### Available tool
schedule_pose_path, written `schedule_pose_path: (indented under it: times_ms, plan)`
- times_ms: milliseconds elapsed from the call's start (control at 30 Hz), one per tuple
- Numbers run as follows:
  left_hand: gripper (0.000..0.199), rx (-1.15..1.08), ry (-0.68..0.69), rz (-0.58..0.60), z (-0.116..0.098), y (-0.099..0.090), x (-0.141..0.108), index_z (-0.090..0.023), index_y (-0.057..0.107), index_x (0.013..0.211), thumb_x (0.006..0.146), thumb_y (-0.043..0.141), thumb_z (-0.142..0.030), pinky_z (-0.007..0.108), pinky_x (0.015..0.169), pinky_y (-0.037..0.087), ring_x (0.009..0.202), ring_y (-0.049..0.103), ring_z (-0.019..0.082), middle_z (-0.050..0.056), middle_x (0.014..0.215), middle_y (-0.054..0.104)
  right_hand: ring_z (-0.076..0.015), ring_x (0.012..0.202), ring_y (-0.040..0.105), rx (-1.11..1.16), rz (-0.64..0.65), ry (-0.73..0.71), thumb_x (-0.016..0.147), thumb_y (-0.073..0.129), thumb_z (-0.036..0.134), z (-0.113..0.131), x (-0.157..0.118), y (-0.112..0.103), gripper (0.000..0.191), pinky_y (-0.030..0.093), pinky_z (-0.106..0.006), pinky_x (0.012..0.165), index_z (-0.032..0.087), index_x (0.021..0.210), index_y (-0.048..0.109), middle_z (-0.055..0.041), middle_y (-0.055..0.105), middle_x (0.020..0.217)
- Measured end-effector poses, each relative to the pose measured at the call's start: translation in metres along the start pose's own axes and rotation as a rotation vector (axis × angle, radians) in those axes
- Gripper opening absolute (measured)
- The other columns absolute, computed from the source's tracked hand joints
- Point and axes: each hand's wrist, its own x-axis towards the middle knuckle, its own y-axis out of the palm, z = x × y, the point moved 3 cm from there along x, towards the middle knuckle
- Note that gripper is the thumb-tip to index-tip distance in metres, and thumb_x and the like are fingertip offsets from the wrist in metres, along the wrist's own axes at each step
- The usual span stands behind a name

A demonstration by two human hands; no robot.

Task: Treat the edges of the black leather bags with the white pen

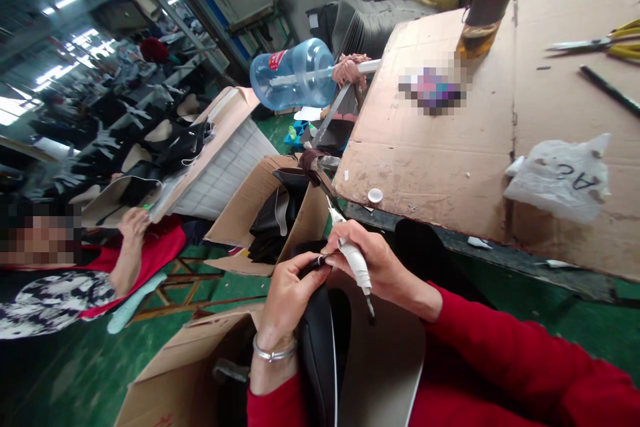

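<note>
My left hand [290,293], with a bracelet at the wrist, pinches a slim dark piece [311,265] that has a light band near its end. Close against it, my right hand [387,270] grips a white-wrapped tool [356,263], with a thin pale tip pointing up and away and a dark end pointing down. The fingertips of both hands nearly meet, so what lies between them is partly hidden. Beneath the hands, a black padded piece [317,347] with a pale edge and a grey-beige curved panel [383,360] rest at my lap.
A cardboard-topped table [430,167] carries a plastic bag [560,177], yellow-handled scissors [617,43], a jar of amber liquid [480,40] and a white cap [375,196]. Open cartons [235,220] [170,360] stand left. A co-worker's hand [134,223] and a water bottle [295,75] are beyond.
</note>
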Motion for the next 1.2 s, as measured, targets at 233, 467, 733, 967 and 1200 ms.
schedule_pose_path:
  times_ms: [233,467,733,967,1200]
  plan:
    - [0.026,-0.250,-0.110,-0.112,0.007,0.011,0.010,-0.017,0.078,0.081,0.068,0.090,-0.035,0.021,0.060,0.044,0.062,0.058,0.012,0.000,0.071,0.071,-0.0190,0.096,0.070,-0.116,-0.144,-0.093,0.101,0.064,0.025,0.011,0.002,-0.041,0.018,0.056,-0.028,0.086,0.025,0.119,0.061,-0.0047,0.071,0.104]
    - [0.036,-0.336,-0.225,-0.053,0.004,0.028,0.023,-0.014,0.081,0.090,0.065,0.091,-0.038,0.023,0.059,0.050,0.064,0.066,0.016,0.007,0.078,0.077,-0.0225,0.099,0.072,-0.256,-0.443,0.003,0.098,0.070,0.038,0.009,0.002,-0.108,0.026,0.058,-0.031,0.088,0.024,0.120,0.072,-0.0069,0.073,0.118]
    - [0.033,-0.516,-0.231,0.002,-0.011,0.064,0.055,-0.014,0.080,0.081,0.061,0.094,-0.037,0.020,0.052,0.049,0.055,0.064,0.013,0.004,0.068,0.075,-0.0193,0.074,0.069,-0.337,-0.475,0.186,0.099,0.066,0.047,-0.008,0.002,-0.131,0.027,0.051,-0.027,0.064,0.020,0.100,0.069,-0.0028,0.071,0.088]
    - [0.033,-0.622,-0.252,0.002,-0.007,0.084,0.081,-0.014,0.080,0.076,0.056,0.096,-0.032,0.018,0.054,0.051,0.056,0.064,0.011,0.003,0.067,0.075,-0.0204,0.082,0.070,-0.493,-0.376,0.124,0.098,0.070,0.041,-0.018,0.003,-0.130,0.019,0.051,-0.028,0.073,0.023,0.100,0.074,-0.0027,0.075,0.096]
    - [0.038,-0.488,-0.240,0.080,-0.009,0.083,0.093,-0.013,0.081,0.092,0.061,0.093,-0.031,0.023,0.063,0.054,0.064,0.069,0.016,0.009,0.081,0.079,-0.0207,0.082,0.070,-0.636,-0.333,0.109,0.098,0.070,0.040,-0.017,0.006,-0.128,0.018,0.050,-0.029,0.074,0.023,0.096,0.074,-0.0033,0.075,0.093]
